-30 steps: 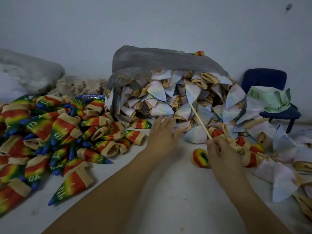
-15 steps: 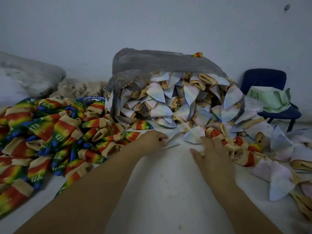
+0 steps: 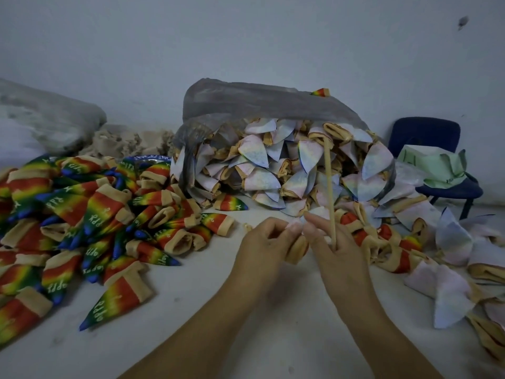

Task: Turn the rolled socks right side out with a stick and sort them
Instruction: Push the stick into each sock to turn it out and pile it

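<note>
Sock (image 3: 297, 248) pinched between both hands at centre front, tan cuff nearest, pale tip pointing away. Left hand (image 3: 262, 242) curled on its left edge; right hand (image 3: 338, 254) pinching the other edge, stick (image 3: 329, 187) upright between fingers (probably needing a tilt down toward the cuff).

The thin pale wooden stick (image 3: 329, 192) looks smooth, bare and matt. The pale rolled sock with a tan cuff (image 3: 296, 250) is soft knitted cloth. On the left, the heap of rainbow-striped socks (image 3: 82, 214) is matt knit with a bright printed face. The pale inside-out socks (image 3: 262, 157) show a washed-out, duller reverse. Over them, the translucent grey plastic bag (image 3: 246, 102) is thin crinkled film with a faint sheen. The white surface (image 3: 191, 310) is matt and lightly speckled. At far right, the dark blue padded chair (image 3: 423, 132) looks cloth-covered; the pale green folded sheets (image 3: 434, 168) on it look like matt paper or card.
</note>
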A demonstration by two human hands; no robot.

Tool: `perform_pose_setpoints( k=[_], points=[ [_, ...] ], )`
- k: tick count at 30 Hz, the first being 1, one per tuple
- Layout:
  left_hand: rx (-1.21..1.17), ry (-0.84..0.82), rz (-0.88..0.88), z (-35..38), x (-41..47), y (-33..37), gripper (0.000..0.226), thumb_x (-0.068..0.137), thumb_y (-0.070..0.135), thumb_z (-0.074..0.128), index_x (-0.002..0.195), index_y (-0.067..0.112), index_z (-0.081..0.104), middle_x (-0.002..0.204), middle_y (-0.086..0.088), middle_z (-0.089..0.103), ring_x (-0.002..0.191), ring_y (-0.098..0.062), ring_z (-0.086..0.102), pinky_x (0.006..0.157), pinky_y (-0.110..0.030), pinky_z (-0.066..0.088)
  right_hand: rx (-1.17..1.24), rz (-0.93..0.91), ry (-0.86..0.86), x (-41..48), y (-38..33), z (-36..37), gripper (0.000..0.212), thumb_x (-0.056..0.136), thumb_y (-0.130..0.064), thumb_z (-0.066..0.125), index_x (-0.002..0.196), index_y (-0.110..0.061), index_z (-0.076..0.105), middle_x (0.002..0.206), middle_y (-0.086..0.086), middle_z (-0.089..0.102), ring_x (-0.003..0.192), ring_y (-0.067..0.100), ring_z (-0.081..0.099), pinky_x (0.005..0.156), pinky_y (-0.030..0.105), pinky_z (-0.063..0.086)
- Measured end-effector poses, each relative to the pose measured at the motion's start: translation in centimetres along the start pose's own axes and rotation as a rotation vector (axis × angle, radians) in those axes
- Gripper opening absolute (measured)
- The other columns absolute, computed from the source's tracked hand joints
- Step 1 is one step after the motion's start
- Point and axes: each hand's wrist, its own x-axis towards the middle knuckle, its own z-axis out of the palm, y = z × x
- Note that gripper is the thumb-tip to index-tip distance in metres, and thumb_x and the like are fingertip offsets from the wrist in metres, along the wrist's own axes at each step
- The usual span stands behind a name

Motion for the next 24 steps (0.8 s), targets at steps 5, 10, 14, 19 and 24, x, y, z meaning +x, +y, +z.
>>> perform_pose_setpoints(
  k=[5, 10, 14, 19, 24],
  points=[
    [-0.13, 0.032, -0.07, 0.3, -0.3, -0.3, 0.024, 0.089, 0.056, 0.06, 0.085, 0.034, 0.068, 0.083, 0.016, 0.071, 0.077, 0.002, 0.065, 0.062, -0.012, 0.048, -0.036, 0.007, 0.013, -0.3, 0.4, 0.6, 0.037, 0.074, -0.066, 0.054, 0.106, -0.048, 0.057, 0.112, -0.028, 0.053, 0.1, -0.022, 0.046, 0.069, -0.001, 0.04],
    [-0.269, 0.044, -0.121, 0.1, -0.5, -0.8, 0.017, 0.091, 0.046, 0.063, 0.091, 0.031, 0.071, 0.093, 0.01, 0.074, 0.091, -0.006, 0.069, 0.084, -0.031, 0.055, -0.145, -0.052, 0.031, -0.3, 0.9, 1.6, 0.01, 0.09, -0.047, 0.053, 0.095, -0.041, 0.058, 0.104, -0.014, 0.057, 0.088, -0.004, 0.057, 0.068, 0.008, 0.043],
    [-0.31, 0.061, -0.152, 0.0, -0.9, -0.7, 0.015, 0.09, 0.043, 0.066, 0.089, 0.031, 0.075, 0.091, 0.013, 0.074, 0.087, 0.002, 0.067, 0.079, -0.024, 0.048, -0.135, -0.066, 0.091, -0.2, 1.2, 1.9, 0.012, 0.094, -0.037, 0.051, 0.086, -0.031, 0.057, 0.087, -0.004, 0.061, 0.077, 0.004, 0.058, 0.063, 0.012, 0.043],
    [-0.43, 0.05, -0.287, 0.4, -1.0, -0.7, 0.018, 0.086, 0.042, 0.07, 0.092, 0.026, 0.074, 0.078, 0.013, 0.071, 0.069, -0.001, 0.062, 0.068, -0.021, 0.041, -0.171, -0.078, 0.12, -0.2, 1.2, 1.8, 0.016, 0.096, -0.034, 0.048, 0.083, -0.026, 0.052, 0.079, -0.003, 0.057, 0.073, 0.014, 0.054, 0.059, 0.028, 0.044],
    [-0.711, -0.01, -0.407, 0.3, -0.9, -0.1, 0.017, 0.09, 0.028, 0.069, 0.092, 0.011, 0.065, 0.059, 0.005, 0.054, 0.046, -0.005, 0.033, 0.041, -0.017, 0.029, -0.252, -0.098, 0.115, -0.2, 1.1, 1.9, 0.025, 0.097, -0.037, 0.041, 0.087, -0.016, 0.051, 0.075, -0.001, 0.053, 0.07, 0.018, 0.051, 0.06, 0.033, 0.042]
  ],
)
